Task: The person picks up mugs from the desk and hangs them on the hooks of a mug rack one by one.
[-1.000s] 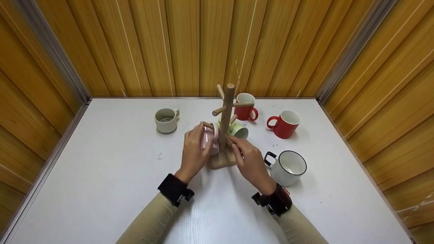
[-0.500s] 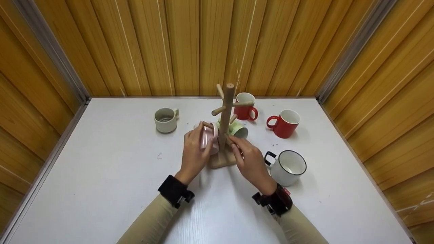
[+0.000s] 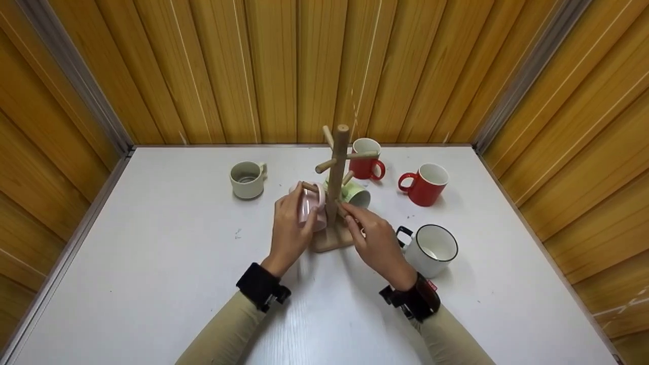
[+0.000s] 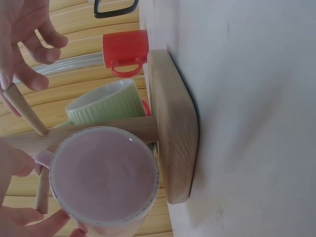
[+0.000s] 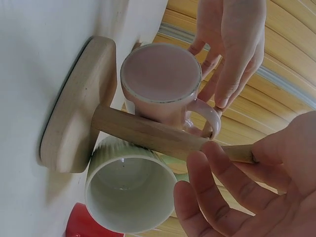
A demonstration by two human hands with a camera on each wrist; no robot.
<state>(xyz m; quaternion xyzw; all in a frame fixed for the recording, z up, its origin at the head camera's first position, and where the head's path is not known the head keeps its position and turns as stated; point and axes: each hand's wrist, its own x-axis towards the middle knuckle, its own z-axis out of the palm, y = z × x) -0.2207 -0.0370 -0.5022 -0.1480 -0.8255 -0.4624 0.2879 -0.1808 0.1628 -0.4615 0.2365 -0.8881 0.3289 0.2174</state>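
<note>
A wooden mug tree stands mid-table, with pegs at two heights. On a lower left peg hangs a pink mug, tilted, its handle looped round the peg. My left hand holds this mug, fingers about its side and near the peg's end. Thumb and fingers of my right hand pinch another lower peg, which carries no mug. Behind the post a ribbed light green mug hangs sideways with its mouth outward; the post partly hides it in the head view.
Two red mugs, one behind the tree and one at the right, stand upright. Beside my right wrist is a white mug with a black rim and handle. A pale green cup stands at the back left. Wood-patterned walls enclose the white table.
</note>
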